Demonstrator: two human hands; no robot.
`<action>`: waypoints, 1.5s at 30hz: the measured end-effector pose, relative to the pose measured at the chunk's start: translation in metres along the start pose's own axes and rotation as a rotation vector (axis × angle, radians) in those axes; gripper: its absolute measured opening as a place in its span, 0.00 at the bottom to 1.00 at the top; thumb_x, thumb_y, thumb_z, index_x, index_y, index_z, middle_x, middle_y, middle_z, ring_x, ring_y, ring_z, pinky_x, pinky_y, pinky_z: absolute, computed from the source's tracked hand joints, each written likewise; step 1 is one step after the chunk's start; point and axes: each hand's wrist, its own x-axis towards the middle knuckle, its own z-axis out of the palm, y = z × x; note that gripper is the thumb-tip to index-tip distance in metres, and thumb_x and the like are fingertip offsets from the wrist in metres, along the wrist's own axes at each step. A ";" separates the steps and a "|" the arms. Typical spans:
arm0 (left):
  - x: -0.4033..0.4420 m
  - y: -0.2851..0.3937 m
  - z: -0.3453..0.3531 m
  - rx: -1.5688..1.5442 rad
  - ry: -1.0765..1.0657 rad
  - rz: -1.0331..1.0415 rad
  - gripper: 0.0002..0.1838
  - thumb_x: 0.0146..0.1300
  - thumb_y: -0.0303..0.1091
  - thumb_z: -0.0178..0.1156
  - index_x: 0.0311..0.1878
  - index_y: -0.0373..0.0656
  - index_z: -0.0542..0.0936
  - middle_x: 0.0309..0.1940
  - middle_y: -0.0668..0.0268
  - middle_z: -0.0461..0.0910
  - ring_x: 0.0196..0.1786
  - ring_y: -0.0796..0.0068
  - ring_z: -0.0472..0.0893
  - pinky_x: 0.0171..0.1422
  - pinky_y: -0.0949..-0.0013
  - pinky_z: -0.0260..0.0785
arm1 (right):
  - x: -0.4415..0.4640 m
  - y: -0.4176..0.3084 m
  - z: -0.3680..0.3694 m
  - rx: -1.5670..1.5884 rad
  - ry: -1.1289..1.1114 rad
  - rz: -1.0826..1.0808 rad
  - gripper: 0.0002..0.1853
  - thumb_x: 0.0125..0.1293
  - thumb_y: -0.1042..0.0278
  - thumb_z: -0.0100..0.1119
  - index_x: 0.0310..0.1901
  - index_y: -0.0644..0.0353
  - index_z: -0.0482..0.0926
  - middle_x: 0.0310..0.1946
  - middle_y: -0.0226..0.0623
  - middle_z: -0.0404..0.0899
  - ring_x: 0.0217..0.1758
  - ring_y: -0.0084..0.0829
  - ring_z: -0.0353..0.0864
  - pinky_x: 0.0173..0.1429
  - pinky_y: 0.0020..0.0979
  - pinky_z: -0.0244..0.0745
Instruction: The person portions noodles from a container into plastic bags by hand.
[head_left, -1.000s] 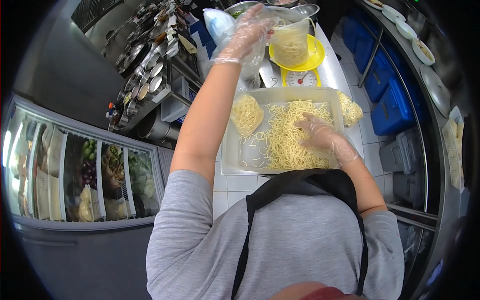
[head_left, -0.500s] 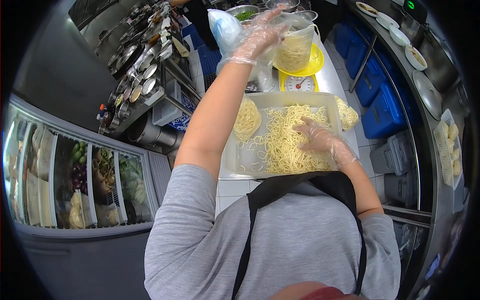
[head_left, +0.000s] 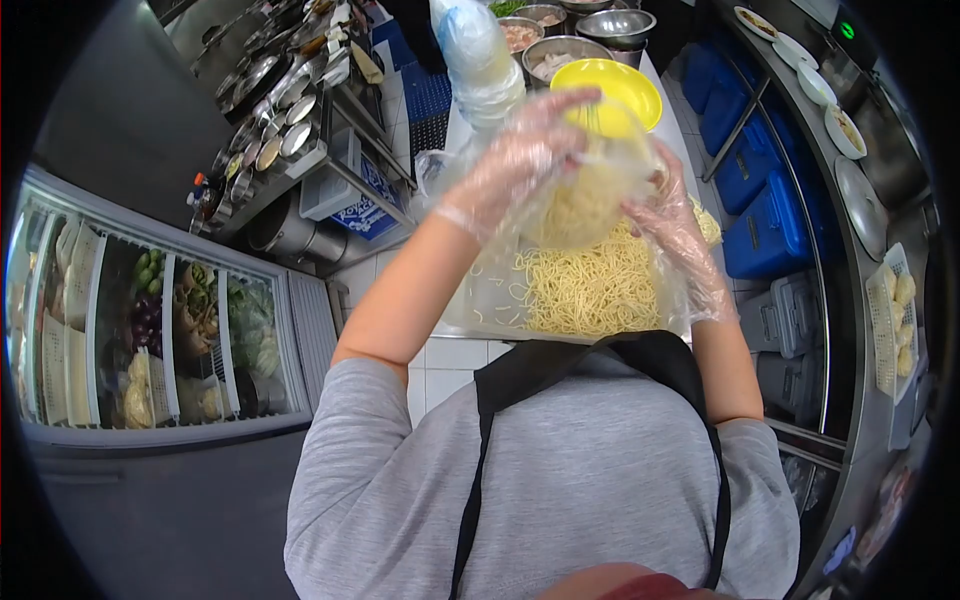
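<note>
A clear plastic bag of noodles (head_left: 580,210), blurred by motion, hangs over the shallow tray (head_left: 480,322). My left hand (head_left: 525,160), in a clear glove, grips the bag's upper left side. On the other side, my gloved right hand (head_left: 672,205) has its fingers closed on the bag's edge. Loose yellow noodles (head_left: 590,295) lie heaped in the tray below. Just beyond the bag is the yellow scale pan (head_left: 635,90); the scale's dial is hidden behind the bag and hands.
A roll of plastic bags (head_left: 480,60) stands at the table's far left. Metal bowls (head_left: 563,50) with food are at the back. To the left is a glass-topped fridge (head_left: 170,350); blue bins (head_left: 765,220) line the right, under a counter (head_left: 875,290).
The bag of noodles has come off the scale pan toward me, over the tray. My right hand has left the loose noodles and now holds the bag too.
</note>
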 end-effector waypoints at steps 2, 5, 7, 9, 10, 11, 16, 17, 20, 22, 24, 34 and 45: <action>-0.029 -0.029 -0.007 0.006 -0.130 -0.179 0.31 0.52 0.28 0.55 0.64 0.44 0.70 0.37 0.71 0.78 0.28 0.87 0.69 0.31 0.81 0.65 | 0.001 0.011 -0.003 -0.160 -0.196 0.078 0.16 0.57 0.71 0.65 0.42 0.61 0.68 0.35 0.33 0.71 0.31 0.20 0.75 0.31 0.24 0.72; -0.068 -0.054 -0.010 -0.028 -0.134 -0.333 0.31 0.52 0.27 0.53 0.64 0.44 0.71 0.29 0.75 0.75 0.25 0.87 0.68 0.30 0.81 0.64 | -0.004 0.022 -0.003 -0.320 -0.434 0.127 0.07 0.55 0.78 0.61 0.34 0.63 0.71 0.24 0.28 0.69 0.28 0.17 0.73 0.30 0.24 0.71; -0.087 -0.047 -0.008 -0.008 -0.060 -0.335 0.31 0.52 0.27 0.53 0.65 0.44 0.70 0.28 0.75 0.75 0.25 0.87 0.68 0.29 0.81 0.63 | -0.009 0.002 0.004 -0.398 -0.488 0.063 0.07 0.53 0.80 0.59 0.33 0.63 0.71 0.25 0.27 0.70 0.28 0.17 0.72 0.30 0.24 0.71; -0.095 -0.047 -0.009 0.011 0.014 -0.334 0.32 0.52 0.26 0.53 0.65 0.45 0.69 0.27 0.75 0.75 0.24 0.88 0.68 0.29 0.81 0.63 | -0.008 -0.022 0.012 -0.441 -0.500 0.030 0.08 0.53 0.79 0.61 0.35 0.62 0.73 0.29 0.29 0.72 0.32 0.18 0.73 0.34 0.25 0.72; -0.098 -0.050 -0.009 0.041 0.050 -0.290 0.33 0.52 0.25 0.53 0.66 0.45 0.69 0.25 0.76 0.74 0.24 0.88 0.68 0.29 0.81 0.63 | -0.009 -0.031 0.018 -0.483 -0.503 -0.007 0.10 0.53 0.78 0.62 0.38 0.62 0.74 0.32 0.30 0.74 0.35 0.20 0.75 0.39 0.26 0.74; -0.101 -0.050 -0.011 0.056 0.074 -0.268 0.33 0.52 0.25 0.53 0.66 0.45 0.68 0.24 0.76 0.74 0.24 0.88 0.68 0.29 0.81 0.63 | -0.010 -0.037 0.026 -0.483 -0.515 -0.007 0.10 0.53 0.78 0.62 0.38 0.62 0.74 0.32 0.30 0.74 0.35 0.20 0.75 0.39 0.26 0.74; -0.112 -0.046 -0.024 -0.008 0.122 -0.253 0.34 0.52 0.25 0.54 0.67 0.45 0.66 0.39 0.71 0.77 0.24 0.88 0.69 0.28 0.81 0.63 | -0.009 -0.049 0.033 -0.690 -0.589 -0.500 0.21 0.52 0.71 0.70 0.48 0.62 0.76 0.51 0.34 0.72 0.56 0.28 0.70 0.60 0.33 0.69; -0.114 -0.046 -0.027 -0.030 0.144 -0.259 0.34 0.52 0.25 0.54 0.67 0.44 0.66 0.43 0.70 0.77 0.24 0.88 0.69 0.28 0.81 0.63 | -0.007 -0.045 0.032 -0.689 -0.597 -0.500 0.21 0.52 0.71 0.70 0.48 0.62 0.76 0.51 0.34 0.72 0.56 0.28 0.70 0.60 0.33 0.69; -0.113 -0.039 -0.035 -0.186 0.323 -0.189 0.33 0.52 0.23 0.55 0.65 0.41 0.67 0.60 0.64 0.71 0.24 0.87 0.71 0.28 0.81 0.65 | 0.003 -0.026 0.037 -0.830 -0.642 -0.493 0.18 0.57 0.69 0.66 0.48 0.60 0.75 0.55 0.36 0.70 0.62 0.32 0.67 0.63 0.37 0.66; -0.111 -0.024 -0.043 -0.242 0.375 -0.152 0.32 0.52 0.21 0.55 0.65 0.39 0.67 0.61 0.63 0.71 0.24 0.88 0.71 0.27 0.83 0.64 | 0.020 -0.015 0.043 -0.186 -0.340 -0.403 0.14 0.59 0.67 0.62 0.48 0.55 0.77 0.48 0.38 0.78 0.52 0.35 0.77 0.56 0.39 0.72; -0.114 -0.001 -0.052 -0.292 0.431 -0.113 0.31 0.52 0.19 0.54 0.64 0.37 0.67 0.62 0.62 0.71 0.24 0.90 0.70 0.26 0.85 0.64 | 0.044 0.011 0.038 -0.379 -0.437 -0.226 0.14 0.60 0.64 0.61 0.48 0.54 0.77 0.47 0.41 0.79 0.50 0.37 0.78 0.56 0.39 0.72; -0.127 0.040 -0.087 -0.464 0.513 0.075 0.25 0.55 0.17 0.54 0.60 0.34 0.70 0.57 0.64 0.73 0.27 0.91 0.69 0.24 0.87 0.59 | 0.047 0.123 0.093 -1.235 -0.584 -0.460 0.24 0.56 0.51 0.63 0.49 0.58 0.78 0.50 0.48 0.77 0.55 0.48 0.75 0.59 0.40 0.68; -0.104 0.031 -0.072 -0.503 0.460 0.044 0.25 0.54 0.18 0.55 0.59 0.35 0.71 0.49 0.66 0.77 0.25 0.89 0.68 0.26 0.85 0.61 | 0.012 0.083 0.154 -1.101 -1.229 -0.327 0.20 0.63 0.53 0.55 0.54 0.50 0.76 0.51 0.43 0.77 0.55 0.41 0.75 0.60 0.40 0.69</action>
